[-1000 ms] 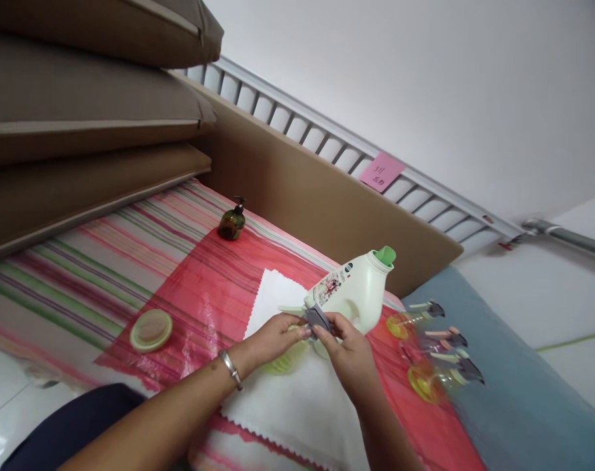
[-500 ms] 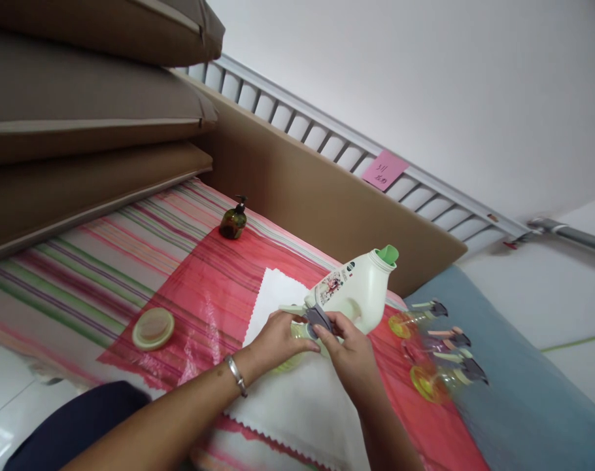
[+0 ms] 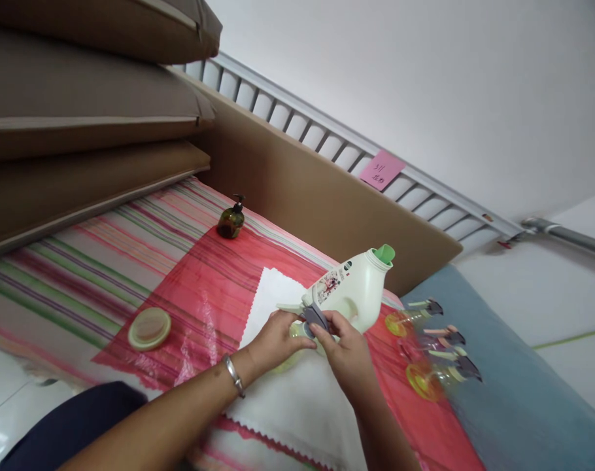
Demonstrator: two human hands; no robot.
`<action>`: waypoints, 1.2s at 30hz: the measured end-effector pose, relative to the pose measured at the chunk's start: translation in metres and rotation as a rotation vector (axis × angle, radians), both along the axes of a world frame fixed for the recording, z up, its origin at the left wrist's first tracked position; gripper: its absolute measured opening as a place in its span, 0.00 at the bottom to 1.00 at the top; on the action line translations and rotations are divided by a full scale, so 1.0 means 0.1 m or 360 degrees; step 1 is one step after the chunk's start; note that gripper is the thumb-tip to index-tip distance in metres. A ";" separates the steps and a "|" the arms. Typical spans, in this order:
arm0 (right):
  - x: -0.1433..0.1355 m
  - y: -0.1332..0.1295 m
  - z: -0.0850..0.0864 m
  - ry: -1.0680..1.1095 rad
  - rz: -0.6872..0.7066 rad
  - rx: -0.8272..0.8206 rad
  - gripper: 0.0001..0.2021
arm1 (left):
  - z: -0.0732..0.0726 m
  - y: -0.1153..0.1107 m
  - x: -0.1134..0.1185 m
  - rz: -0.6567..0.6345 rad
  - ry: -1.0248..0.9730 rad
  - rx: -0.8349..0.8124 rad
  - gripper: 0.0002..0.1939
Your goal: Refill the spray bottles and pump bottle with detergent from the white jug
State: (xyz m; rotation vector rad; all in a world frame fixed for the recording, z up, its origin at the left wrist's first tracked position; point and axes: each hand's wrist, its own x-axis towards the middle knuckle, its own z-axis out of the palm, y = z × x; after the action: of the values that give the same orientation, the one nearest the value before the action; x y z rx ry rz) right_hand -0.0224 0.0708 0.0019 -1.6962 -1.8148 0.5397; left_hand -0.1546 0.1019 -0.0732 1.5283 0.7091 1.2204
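Observation:
My left hand (image 3: 280, 340) is wrapped round the neck of a clear yellowish pump bottle (image 3: 297, 331). My right hand (image 3: 345, 345) grips the bottle's grey pump head (image 3: 316, 315), whose pale green spout points left. The bottle's lower part is partly hidden by my left hand, over a white cloth (image 3: 302, 405) with a zigzag edge. Just behind my hands stands a large cream jug (image 3: 363, 284) with a green cap (image 3: 384, 253). Three pump bottles with yellow or pink bases, one of them a yellow one (image 3: 425, 381), are at the right.
A dark green pump bottle (image 3: 231, 221) stands at the back of the red sheet (image 3: 219, 268). A round pale lid (image 3: 149, 328) lies at the left on the striped cloth (image 3: 96, 261). Brown cushions (image 3: 96, 91) are stacked at the upper left. A brown board (image 3: 297, 190) rises behind.
The whole view has shifted slightly, so things appear a little further left. Both hands keep their hold on the bottle and its pump head, with hardly any visible movement.

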 end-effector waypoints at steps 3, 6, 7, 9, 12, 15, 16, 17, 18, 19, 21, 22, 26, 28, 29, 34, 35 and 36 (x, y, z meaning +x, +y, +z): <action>0.01 0.01 0.01 -0.0013 -0.0016 0.0005 0.12 | 0.02 0.05 -0.08 -0.0295 -0.0049 0.0003 0.14; 0.01 0.02 0.01 -0.0013 -0.0035 0.0015 0.13 | 0.03 0.06 -0.10 -0.0160 0.0055 0.0000 0.23; 0.00 0.02 0.00 -0.0010 -0.0038 0.0017 0.13 | 0.02 0.05 -0.08 -0.0068 0.0088 -0.0006 0.27; -0.01 0.01 0.00 -0.0003 -0.0038 0.0017 0.12 | 0.01 0.04 -0.04 0.0054 0.0117 0.0002 0.26; -0.02 0.01 -0.01 0.0008 -0.0031 0.0010 0.13 | 0.01 0.04 -0.02 0.0008 0.0080 0.0078 0.17; -0.02 0.01 0.00 0.0017 -0.0027 0.0002 0.13 | 0.03 0.04 -0.05 -0.0025 0.0061 0.0124 0.15; -0.03 0.01 0.01 0.0017 -0.0024 0.0001 0.13 | 0.03 0.04 -0.06 -0.0033 0.0055 0.0133 0.15; -0.03 0.01 0.01 0.0017 -0.0021 0.0000 0.13 | 0.03 0.05 -0.06 -0.0047 0.0050 0.0140 0.15; -0.03 0.02 0.02 0.0016 -0.0016 0.0000 0.13 | 0.03 0.05 -0.07 -0.0062 0.0045 0.0141 0.15; -0.04 0.02 0.02 0.0013 -0.0013 0.0000 0.13 | 0.02 0.05 -0.06 -0.0077 0.0045 0.0135 0.15; -0.05 0.02 0.03 0.0007 -0.0011 -0.0003 0.13 | 0.00 0.05 -0.06 -0.0089 0.0063 0.0105 0.15; -0.05 0.02 0.04 0.0003 -0.0015 -0.0002 0.13 | 0.00 0.06 -0.07 -0.0087 0.0079 0.0088 0.16; -0.01 0.05 0.04 0.0007 -0.0061 0.0028 0.13 | -0.01 0.11 -0.22 -0.0110 0.0134 -0.0016 0.29; 0.05 0.06 0.05 0.0024 -0.0098 0.0037 0.14 | 0.00 0.14 -0.37 -0.0151 0.0193 -0.0164 0.34; 0.10 0.06 0.06 0.0030 -0.0120 0.0036 0.14 | 0.00 0.15 -0.44 -0.0146 0.0229 -0.0234 0.34; 0.43 -0.03 0.26 0.0005 -0.0190 0.0024 0.14 | -0.10 0.26 -0.65 0.0171 0.0399 -0.0344 0.25; 0.52 -0.07 0.32 -0.0006 -0.0202 0.0023 0.14 | -0.14 0.28 -0.65 0.0224 0.0439 -0.0355 0.24; 0.64 -0.10 0.38 -0.0019 -0.0215 0.0023 0.14 | -0.17 0.29 -0.64 0.0263 0.0482 -0.0361 0.23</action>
State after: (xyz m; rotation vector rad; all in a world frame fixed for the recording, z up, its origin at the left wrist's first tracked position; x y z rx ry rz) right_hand 0.0411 0.0605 0.0396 -1.8002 -1.6930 0.4592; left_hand -0.2188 0.1311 -0.0907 1.5001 1.1525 0.9960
